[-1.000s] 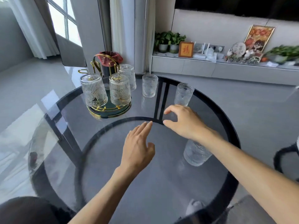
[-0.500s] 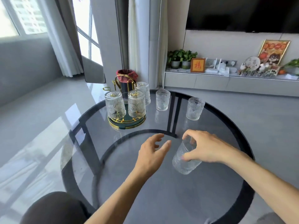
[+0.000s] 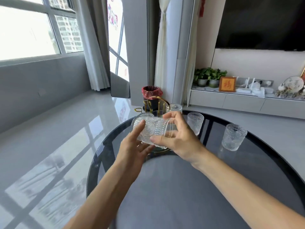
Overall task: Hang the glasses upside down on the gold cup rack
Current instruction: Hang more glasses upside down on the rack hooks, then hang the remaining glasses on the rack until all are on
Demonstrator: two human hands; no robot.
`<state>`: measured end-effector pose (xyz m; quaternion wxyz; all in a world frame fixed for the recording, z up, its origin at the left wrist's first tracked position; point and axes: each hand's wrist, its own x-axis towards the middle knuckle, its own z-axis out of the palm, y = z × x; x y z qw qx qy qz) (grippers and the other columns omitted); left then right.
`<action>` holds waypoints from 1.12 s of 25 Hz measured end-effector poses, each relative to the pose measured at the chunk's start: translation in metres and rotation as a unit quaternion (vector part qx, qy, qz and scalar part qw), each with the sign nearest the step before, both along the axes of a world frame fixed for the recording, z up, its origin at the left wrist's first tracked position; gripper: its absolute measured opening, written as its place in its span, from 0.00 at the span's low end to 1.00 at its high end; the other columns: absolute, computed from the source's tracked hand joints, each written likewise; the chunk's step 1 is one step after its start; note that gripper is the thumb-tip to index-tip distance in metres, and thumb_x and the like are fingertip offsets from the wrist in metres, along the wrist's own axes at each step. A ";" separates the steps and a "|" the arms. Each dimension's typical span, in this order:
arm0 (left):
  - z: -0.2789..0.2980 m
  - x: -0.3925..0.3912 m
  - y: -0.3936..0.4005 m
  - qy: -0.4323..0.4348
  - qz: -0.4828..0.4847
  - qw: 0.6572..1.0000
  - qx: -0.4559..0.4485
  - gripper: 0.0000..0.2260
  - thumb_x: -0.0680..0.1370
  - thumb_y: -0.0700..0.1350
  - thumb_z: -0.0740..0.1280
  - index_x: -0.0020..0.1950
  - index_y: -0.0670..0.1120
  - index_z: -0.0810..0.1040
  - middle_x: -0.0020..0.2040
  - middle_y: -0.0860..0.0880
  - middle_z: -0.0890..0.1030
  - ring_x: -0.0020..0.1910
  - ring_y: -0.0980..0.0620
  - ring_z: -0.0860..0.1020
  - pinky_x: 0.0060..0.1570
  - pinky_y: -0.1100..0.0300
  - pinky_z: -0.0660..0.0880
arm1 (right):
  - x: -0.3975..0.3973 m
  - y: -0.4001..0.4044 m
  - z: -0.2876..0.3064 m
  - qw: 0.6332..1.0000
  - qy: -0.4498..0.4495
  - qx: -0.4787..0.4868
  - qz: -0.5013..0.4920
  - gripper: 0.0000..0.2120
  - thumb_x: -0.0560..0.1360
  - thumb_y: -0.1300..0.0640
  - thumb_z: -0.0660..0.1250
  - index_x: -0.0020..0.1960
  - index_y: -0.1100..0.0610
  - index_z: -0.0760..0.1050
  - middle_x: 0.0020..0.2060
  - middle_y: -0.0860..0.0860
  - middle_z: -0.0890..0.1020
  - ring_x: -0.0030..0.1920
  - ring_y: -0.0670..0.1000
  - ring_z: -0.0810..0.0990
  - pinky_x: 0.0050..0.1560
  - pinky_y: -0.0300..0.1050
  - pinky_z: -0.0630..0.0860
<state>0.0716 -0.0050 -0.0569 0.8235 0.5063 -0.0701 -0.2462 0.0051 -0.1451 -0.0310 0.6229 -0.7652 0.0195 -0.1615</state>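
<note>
A ribbed clear glass (image 3: 149,132) lies on its side in the air, base toward me, just in front of the gold cup rack (image 3: 157,100). My right hand (image 3: 179,141) grips it around the rim end. My left hand (image 3: 132,150) cradles its base end, thumb on the base and fingers underneath. The rack stands at the far side of the round dark glass table (image 3: 181,187); an upside-down glass (image 3: 175,107) hangs on it, and my hands hide most of the rest. Two upright glasses, one nearer the rack (image 3: 195,122) and one further right (image 3: 233,137), stand on the table.
A black bin with a red liner (image 3: 151,94) stands on the floor behind the rack. A low white cabinet (image 3: 244,101) with plants and ornaments runs along the right wall. Glossy grey floor (image 3: 57,138) lies left of the table.
My right hand has lifted the glass from the table and carried it to the rack, tipping it onto its side. My left hand has come up against its base. The view has tilted upward.
</note>
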 end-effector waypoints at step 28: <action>-0.029 0.198 -0.025 -0.310 0.028 0.908 0.281 0.30 0.67 0.32 0.77 0.66 0.44 0.72 0.51 0.49 0.82 0.47 0.54 0.82 0.46 0.62 0.79 | 0.136 -0.054 0.012 0.761 0.015 -0.610 -0.221 0.17 0.72 0.68 0.57 0.57 0.60 0.77 0.52 0.56 0.80 0.52 0.60 0.74 0.49 0.53 0.71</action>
